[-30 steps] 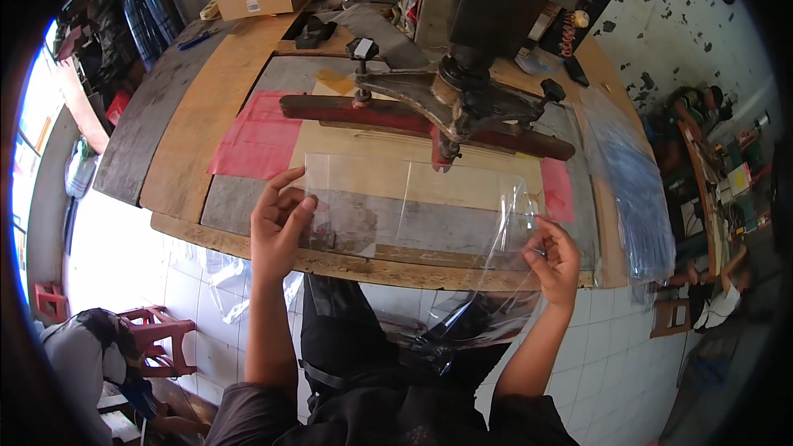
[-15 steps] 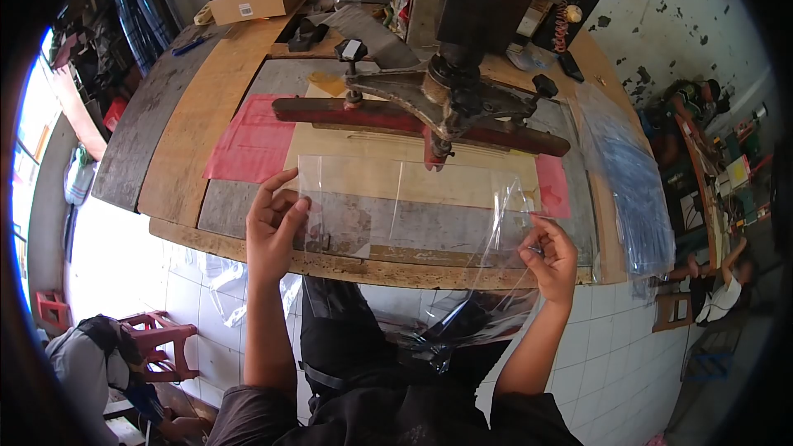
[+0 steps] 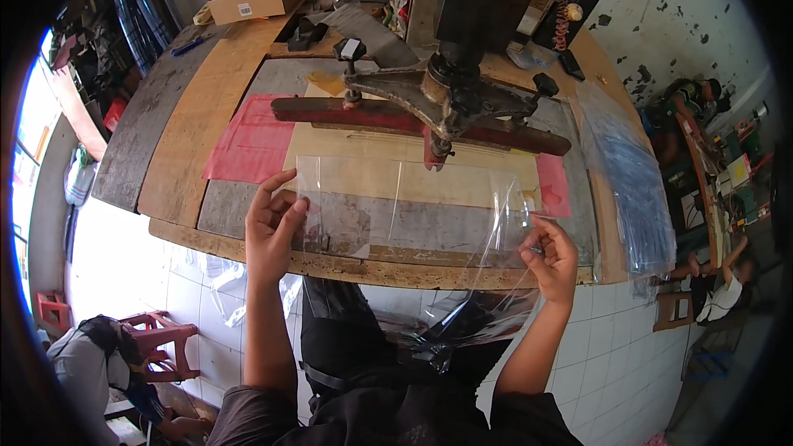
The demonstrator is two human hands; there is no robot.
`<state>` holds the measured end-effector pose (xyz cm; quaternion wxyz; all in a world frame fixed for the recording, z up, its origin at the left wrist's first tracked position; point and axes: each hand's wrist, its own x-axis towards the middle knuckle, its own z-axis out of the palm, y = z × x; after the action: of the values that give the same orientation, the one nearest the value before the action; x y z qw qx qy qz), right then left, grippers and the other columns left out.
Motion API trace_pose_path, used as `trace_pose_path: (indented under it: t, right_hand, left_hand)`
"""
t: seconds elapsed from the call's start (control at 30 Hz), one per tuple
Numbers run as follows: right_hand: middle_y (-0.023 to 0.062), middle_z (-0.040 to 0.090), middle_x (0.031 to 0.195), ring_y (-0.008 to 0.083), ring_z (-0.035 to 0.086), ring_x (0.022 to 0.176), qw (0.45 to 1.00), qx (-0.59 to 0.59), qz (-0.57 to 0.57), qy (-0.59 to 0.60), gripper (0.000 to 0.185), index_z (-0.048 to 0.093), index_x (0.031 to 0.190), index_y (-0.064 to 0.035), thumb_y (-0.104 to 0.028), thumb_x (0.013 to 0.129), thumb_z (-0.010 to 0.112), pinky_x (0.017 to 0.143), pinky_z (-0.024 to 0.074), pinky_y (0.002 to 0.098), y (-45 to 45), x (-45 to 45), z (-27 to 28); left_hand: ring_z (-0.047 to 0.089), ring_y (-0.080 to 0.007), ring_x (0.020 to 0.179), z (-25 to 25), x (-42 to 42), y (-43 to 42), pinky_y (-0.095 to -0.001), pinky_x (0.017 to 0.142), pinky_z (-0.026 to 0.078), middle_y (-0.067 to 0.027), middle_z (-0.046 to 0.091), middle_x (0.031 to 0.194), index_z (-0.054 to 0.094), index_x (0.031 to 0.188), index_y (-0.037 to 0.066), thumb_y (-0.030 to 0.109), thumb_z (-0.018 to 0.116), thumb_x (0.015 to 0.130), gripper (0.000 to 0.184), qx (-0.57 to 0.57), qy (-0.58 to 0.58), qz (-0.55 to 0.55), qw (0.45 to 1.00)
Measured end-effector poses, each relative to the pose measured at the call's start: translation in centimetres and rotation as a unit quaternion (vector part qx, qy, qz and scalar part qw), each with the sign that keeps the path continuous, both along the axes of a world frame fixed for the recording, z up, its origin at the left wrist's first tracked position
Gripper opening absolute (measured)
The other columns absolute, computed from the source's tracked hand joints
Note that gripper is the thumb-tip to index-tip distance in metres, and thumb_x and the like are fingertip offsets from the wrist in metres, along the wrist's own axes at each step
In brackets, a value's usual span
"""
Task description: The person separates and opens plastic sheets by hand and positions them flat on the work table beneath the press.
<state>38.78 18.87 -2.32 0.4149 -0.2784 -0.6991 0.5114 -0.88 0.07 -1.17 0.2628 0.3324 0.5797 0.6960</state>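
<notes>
- Noted left hand [image 3: 277, 227] left of frame centre, fingers drawn in and pinched on left edge of clear plastic sheet [image 3: 388, 215]. Could lose that edge if pinched too shallowly, given slick film.
- Found clear plastic sheet at frame centre, spread over front of worktop [image 3: 178, 144], just below red bar [image 3: 322, 111] in view. Cannot tell whether touching worktop. Judged liable to catch on red bar if lifted or pushed toward top of frame, and to crease if slackened.
- Observed right hand [image 3: 551, 256] right of frame centre, fingers bent and nearly closed on right edge of same sheet. Could be dragged askew there by weight of loose film [image 3: 483, 315], hanging toward lower centre.
- Recorded bluish sheets [image 3: 632, 215] at right of frame, apart from right hand. Judged a minor hazard.
- Traced long axis of spread part left to right, dipping slightly rightward, with upper edge facing red bar. Cannot tell full length, owing to folds.
</notes>
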Motion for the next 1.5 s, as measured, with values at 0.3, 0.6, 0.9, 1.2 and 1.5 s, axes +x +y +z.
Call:
trace_pose_path:
  t: [0.3, 0.6, 0.9, 1.2, 1.5]
  right_hand:
    - [0.0029, 0.063, 0.103, 0.0116, 0.061, 0.097, 1.0, 0.003, 0.002, -0.003, 0.055, 0.064, 0.137, 0.0026, -0.004, 0.087, 0.085, 0.093, 0.0468, 0.0257, 0.09, 0.04, -0.07]
    - [0.0026, 0.063, 0.101, 0.0113, 0.061, 0.096, 1.0, -0.001, 0.0, -0.002, 0.055, 0.063, 0.138, 0.0036, -0.003, 0.087, 0.084, 0.094, 0.0462, 0.0259, -0.09, -0.11, 0.12]
    - [0.0024, 0.063, 0.101, 0.0112, 0.061, 0.095, 1.0, -0.009, -0.005, -0.001, 0.057, 0.064, 0.138, 0.004, -0.01, 0.087, 0.086, 0.094, 0.0464, 0.0253, -0.09, 0.0, 0.0]
    - [0.0026, 0.063, 0.1, 0.0109, 0.06, 0.094, 1.0, -0.004, -0.008, 0.001, 0.061, 0.064, 0.137, 0.0039, -0.023, 0.087, 0.089, 0.09, 0.0489, 0.0252, -0.05, -0.06, -0.03]
    - [0.002, 0.063, 0.095, 0.0112, 0.061, 0.09, 1.0, -0.003, -0.006, 0.007, 0.061, 0.064, 0.136, 0.004, -0.025, 0.088, 0.088, 0.087, 0.048, 0.0258, -0.11, -0.19, 0.1]
  left_hand:
    - [0.057, -0.0019, 0.071, 0.16, 0.03, 0.02, -0.0175, 0.063, 0.045, -0.0002, 0.069, 0.09, 0.055, 0.143, 0.0, 0.006, 0.067, 0.1, 0.045, -0.001, 0.007, 0.003, 1.0]
    - [0.056, -0.0032, 0.068, 0.27, 0.12, 0.0, -0.0166, 0.061, 0.044, -0.0025, 0.067, 0.093, 0.052, 0.146, -0.001, 0.009, 0.066, 0.101, 0.049, 0.004, 0.003, -0.003, 1.0]
    - [0.063, -0.0037, 0.079, 0.21, -0.09, -0.22, -0.0185, 0.068, 0.052, -0.0019, 0.07, 0.093, 0.054, 0.145, 0.0, 0.006, 0.066, 0.1, 0.046, -0.003, 0.003, -0.01, 1.0]
    - [0.063, -0.0036, 0.078, 0.21, -0.1, -0.21, -0.0182, 0.067, 0.051, -0.0015, 0.069, 0.092, 0.054, 0.144, 0.0, 0.006, 0.066, 0.1, 0.046, -0.005, 0.009, -0.008, 1.0]
    - [0.065, -0.0055, 0.081, 0.12, -0.16, -0.21, -0.0195, 0.068, 0.051, -0.0028, 0.07, 0.093, 0.054, 0.144, 0.0, 0.005, 0.065, 0.1, 0.045, 0.001, 0.017, -0.01, 1.0]
